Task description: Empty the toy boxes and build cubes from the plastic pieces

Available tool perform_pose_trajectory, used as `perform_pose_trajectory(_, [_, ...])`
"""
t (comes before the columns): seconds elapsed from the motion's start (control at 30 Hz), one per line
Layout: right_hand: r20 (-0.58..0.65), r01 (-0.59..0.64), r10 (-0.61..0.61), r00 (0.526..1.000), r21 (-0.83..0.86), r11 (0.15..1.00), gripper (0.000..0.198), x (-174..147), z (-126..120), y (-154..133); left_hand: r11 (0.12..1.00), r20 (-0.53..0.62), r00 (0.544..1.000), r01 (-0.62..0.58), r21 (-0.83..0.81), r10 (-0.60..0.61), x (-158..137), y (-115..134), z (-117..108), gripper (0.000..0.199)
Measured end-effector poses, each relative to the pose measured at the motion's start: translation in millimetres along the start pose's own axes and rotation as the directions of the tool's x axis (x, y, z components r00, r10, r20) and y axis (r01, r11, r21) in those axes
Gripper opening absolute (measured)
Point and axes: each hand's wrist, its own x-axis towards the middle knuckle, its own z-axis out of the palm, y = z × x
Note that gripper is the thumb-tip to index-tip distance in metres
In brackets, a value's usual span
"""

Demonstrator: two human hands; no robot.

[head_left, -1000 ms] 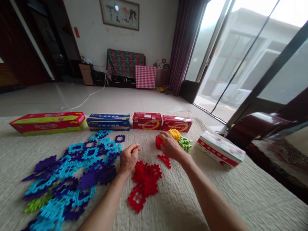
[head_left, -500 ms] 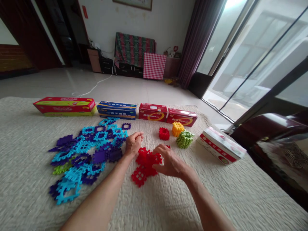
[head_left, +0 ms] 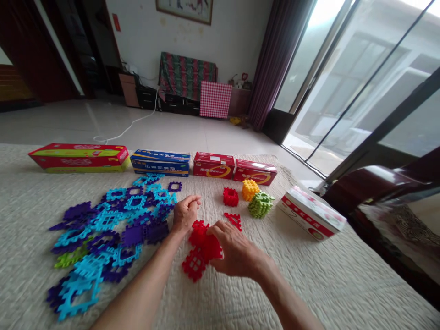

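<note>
My left hand [head_left: 186, 213] rests on the quilted cover with its fingers curled into a fist; nothing sticks out of it. Just right of it lies a pile of red plastic interlocking pieces [head_left: 195, 263] with notched edges. Over the pile's right side arches my right hand [head_left: 232, 245], thumb and fingers spread apart around red pieces, partly hiding them. Whether the fingertips press on a piece is not clear. Beyond that hand lies a red triangular piece [head_left: 233, 221]. Further back sit a red assembled cube [head_left: 230, 196], a yellow cube [head_left: 250, 189] and a green block [head_left: 260, 204].
A spread of blue interlocking pieces [head_left: 109, 221] and purple ones [head_left: 133, 234] covers the left side, with a lime green piece [head_left: 70, 257]. Along the back stand a red-and-green box [head_left: 80, 158], a blue box [head_left: 160, 163] and two red boxes [head_left: 213, 166]. At right sits a white box [head_left: 311, 213].
My right hand has shifted slightly left and nearer over the red pile, uncovering the red triangular piece. The left fist stays beside the pile. The camera view has tilted slightly upward.
</note>
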Motion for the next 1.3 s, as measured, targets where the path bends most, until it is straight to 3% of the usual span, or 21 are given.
perform_pose_trajectory(0.17, [-0.057,0.024,-0.019,0.998,0.105,0.994,0.045,6.3,-22.5,22.6,1.0,0.003,1.0,0.015,-0.005,-0.015,-0.1,-1.4,0.6,0.031])
perform_pose_trajectory(0.37, [-0.223,-0.155,0.131,0.966,-0.092,0.984,0.055,58.8,-45.3,72.5,1.0,0.016,1.0,0.002,-0.011,-0.002,1.9,-7.6,1.4,0.031])
perform_pose_trajectory(0.5, [-0.178,-0.246,0.212,0.961,-0.198,0.949,0.054,84.0,-51.7,89.3,1.0,0.016,1.0,-0.021,-0.002,0.022,1.6,-8.6,1.6,0.03])
perform_pose_trajectory(0.67, [-0.138,-0.321,0.294,0.946,-0.253,0.913,0.055,92.4,-48.7,95.6,1.0,0.012,1.0,-0.019,0.014,0.019,0.0,-5.0,1.5,0.03])
perform_pose_trajectory(0.97, [-0.003,-0.217,0.225,0.974,-0.277,0.936,0.072,106.1,-47.6,100.5,0.999,-0.004,0.999,-0.038,0.004,0.038,0.4,-4.9,2.5,0.027])
perform_pose_trajectory(1.3, [0.069,-0.166,0.193,0.979,-0.289,0.943,0.062,110.1,-52.6,109.1,0.998,0.004,0.998,-0.061,0.0,0.061,0.8,-7.0,3.1,0.027])
